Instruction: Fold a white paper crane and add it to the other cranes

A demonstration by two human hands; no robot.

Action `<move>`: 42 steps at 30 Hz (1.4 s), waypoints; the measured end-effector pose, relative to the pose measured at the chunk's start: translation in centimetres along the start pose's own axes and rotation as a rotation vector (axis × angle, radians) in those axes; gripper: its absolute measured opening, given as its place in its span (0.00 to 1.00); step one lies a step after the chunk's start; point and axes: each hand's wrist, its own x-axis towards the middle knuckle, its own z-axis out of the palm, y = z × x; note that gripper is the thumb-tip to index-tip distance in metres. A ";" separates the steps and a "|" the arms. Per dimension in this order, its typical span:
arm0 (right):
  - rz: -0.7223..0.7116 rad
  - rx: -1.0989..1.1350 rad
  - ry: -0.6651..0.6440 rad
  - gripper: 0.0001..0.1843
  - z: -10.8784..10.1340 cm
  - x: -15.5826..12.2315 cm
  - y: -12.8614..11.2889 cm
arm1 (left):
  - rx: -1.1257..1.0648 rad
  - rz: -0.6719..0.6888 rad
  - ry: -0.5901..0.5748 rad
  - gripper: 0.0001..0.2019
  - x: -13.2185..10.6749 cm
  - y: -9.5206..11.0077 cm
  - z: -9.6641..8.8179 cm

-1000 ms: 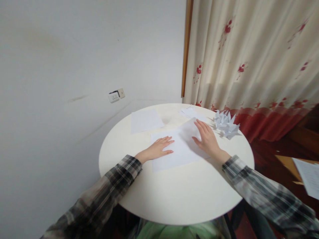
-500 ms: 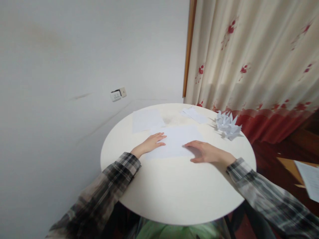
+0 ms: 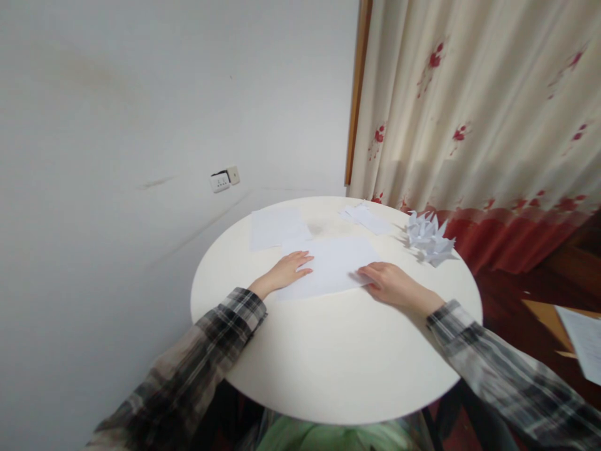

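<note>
A folded white paper sheet lies in the middle of the round white table. My left hand rests flat on its left edge, fingers stretched out. My right hand lies at the sheet's lower right corner, fingers together and pressed down along the near edge. Both arms wear plaid sleeves.
Another white sheet lies at the table's back left, small paper pieces at the back. A cluster of folded paper figures sits at the right edge. A wall with a socket and a flowered curtain stand behind.
My right hand came off the lifted half of the sheet and slid toward the near right corner. The sheet now lies folded flat and looks smaller. My left hand barely moved.
</note>
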 end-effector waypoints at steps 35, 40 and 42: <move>0.248 0.545 -0.307 0.16 -0.6 1.1 3.3 | 0.017 0.493 -0.240 0.13 -5.4 8.8 1.8; 0.210 0.477 -0.278 0.14 -0.1 1.3 3.3 | 0.167 0.563 -0.229 0.12 -5.8 9.5 1.9; 0.211 0.457 -0.253 0.13 0.1 1.4 3.2 | 0.234 0.559 -0.219 0.11 -5.8 9.7 1.7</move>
